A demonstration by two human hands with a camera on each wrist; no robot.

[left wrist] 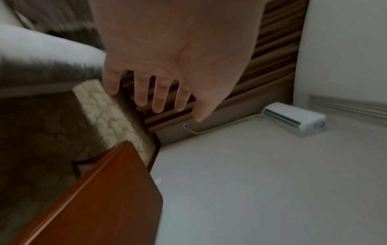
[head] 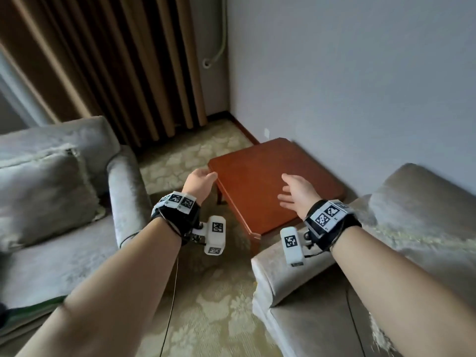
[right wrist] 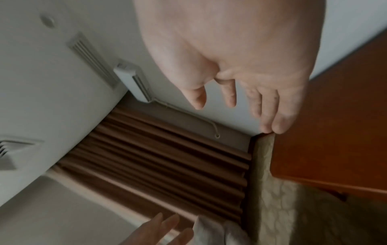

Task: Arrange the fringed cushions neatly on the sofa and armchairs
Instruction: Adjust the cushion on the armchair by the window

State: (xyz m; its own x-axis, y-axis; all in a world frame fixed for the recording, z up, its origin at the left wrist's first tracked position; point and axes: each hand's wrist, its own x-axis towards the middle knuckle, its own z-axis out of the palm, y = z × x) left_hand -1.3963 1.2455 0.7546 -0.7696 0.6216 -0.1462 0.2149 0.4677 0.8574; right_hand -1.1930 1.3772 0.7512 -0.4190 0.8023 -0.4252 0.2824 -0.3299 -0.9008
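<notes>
A square reddish-brown wooden side table (head: 273, 184) stands in the corner of the room, close against a plain pale wall (head: 360, 73). Long brown pleated curtains (head: 123, 68) hang down to the floor on the other side of the corner. The floor is covered by a beige carpet with a pale floral pattern (head: 206, 313). High on the wall, a white wall-mounted air conditioner (left wrist: 295, 119) trails a thin pale hose (head: 219, 47) downwards.

Side table (head: 273, 186) fills corner between armchair (head: 64, 228) and sofa arm (head: 288, 276); carpet (head: 206, 318) gap open.
</notes>
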